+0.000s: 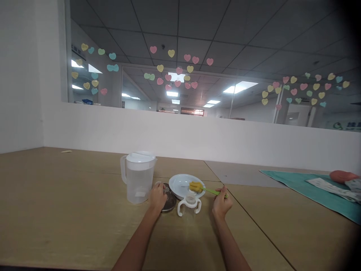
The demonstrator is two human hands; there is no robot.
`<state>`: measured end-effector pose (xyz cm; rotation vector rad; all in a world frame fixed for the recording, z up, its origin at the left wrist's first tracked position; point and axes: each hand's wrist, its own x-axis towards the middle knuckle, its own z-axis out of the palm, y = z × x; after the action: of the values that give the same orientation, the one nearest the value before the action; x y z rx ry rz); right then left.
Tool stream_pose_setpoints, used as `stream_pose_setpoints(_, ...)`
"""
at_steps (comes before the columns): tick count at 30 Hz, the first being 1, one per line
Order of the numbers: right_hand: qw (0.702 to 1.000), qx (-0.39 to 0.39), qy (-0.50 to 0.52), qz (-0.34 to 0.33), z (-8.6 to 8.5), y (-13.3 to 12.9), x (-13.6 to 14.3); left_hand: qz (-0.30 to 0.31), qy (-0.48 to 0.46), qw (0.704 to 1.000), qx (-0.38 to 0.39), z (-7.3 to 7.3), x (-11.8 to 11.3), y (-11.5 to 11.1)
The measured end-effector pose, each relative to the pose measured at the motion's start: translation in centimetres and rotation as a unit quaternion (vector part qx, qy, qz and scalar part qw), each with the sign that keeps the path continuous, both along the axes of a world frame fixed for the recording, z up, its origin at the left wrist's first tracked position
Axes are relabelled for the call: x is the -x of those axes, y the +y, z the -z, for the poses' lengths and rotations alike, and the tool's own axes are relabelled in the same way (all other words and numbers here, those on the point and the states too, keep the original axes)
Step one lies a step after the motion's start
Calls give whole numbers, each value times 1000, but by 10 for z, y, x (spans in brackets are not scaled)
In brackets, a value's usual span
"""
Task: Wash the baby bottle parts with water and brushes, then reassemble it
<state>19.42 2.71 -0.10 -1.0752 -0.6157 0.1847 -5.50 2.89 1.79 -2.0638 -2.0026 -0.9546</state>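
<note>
My right hand (222, 203) is closed around the green handle of a brush (195, 186) with a yellow head. The brush head is over a white plate (175, 183). Just left of the plate, my left hand (158, 196) is at a dark round metal dish or lid (169, 203), its fingers bent together and partly hiding it; what they grip is too small to make out. In front of the plate stands a small clear cup (190, 200) with two white handles. A translucent lidded pitcher (140, 180) stands left of my left hand.
On the right, a teal cloth (299, 188) lies on the wooden table (70, 210) with a reddish object (342, 176) and a patterned white cloth (329, 189). A small flat piece (66, 151) lies at the far left. A white wall (175, 133) and window stand behind.
</note>
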Motion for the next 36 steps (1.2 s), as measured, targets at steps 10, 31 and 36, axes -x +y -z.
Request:
stream_pose_setpoints(10,999,-24,27,-30,-6,-6,6,-5,16,1000,-1,4,3,2)
stream_pose_setpoints(31,971,46,105,-211,3,10,0,219,60,967,-116,4,-23,-14)
stream_pose_setpoints(36,954,37,170,-244,10,17,-2,207,60,969,-119,6,-22,-12)
